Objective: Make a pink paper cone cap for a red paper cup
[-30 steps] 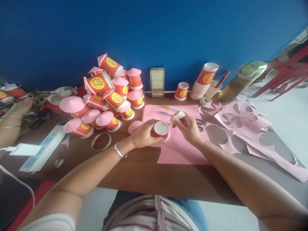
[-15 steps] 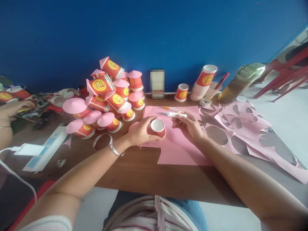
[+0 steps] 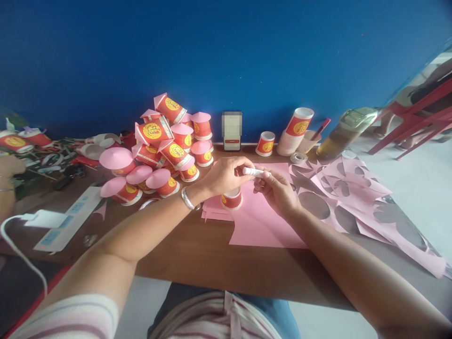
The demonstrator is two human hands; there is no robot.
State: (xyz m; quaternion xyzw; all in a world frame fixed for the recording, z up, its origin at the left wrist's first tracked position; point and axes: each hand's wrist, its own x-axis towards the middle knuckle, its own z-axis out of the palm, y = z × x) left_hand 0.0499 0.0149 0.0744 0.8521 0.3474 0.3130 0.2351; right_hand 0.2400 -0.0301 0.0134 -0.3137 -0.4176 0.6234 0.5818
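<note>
Gripping white tube (image 3: pixel 253 173) in right hand (image 3: pixel 281 190), best kept steady above cup (image 3: pixel 232 201); cannot tell if pinched by left hand (image 3: pixel 223 176).

The small round paper cup (image 3: pixel 232 199) is red with a white rim, and yellow shows in its printed design. The flat sheet of paper (image 3: pixel 265 220) is plain pink, as are the pointed paper cones (image 3: pixel 116 158) (a soft, even pink). The smooth wall (image 3: pixel 197 52) is deep blue, the wooden tabletop (image 3: pixel 183 242) brown. The short cylindrical tube (image 3: pixel 253 173) is white; the knitted sleeve (image 3: pixel 79 316) has pinkish stripes on white.
</note>
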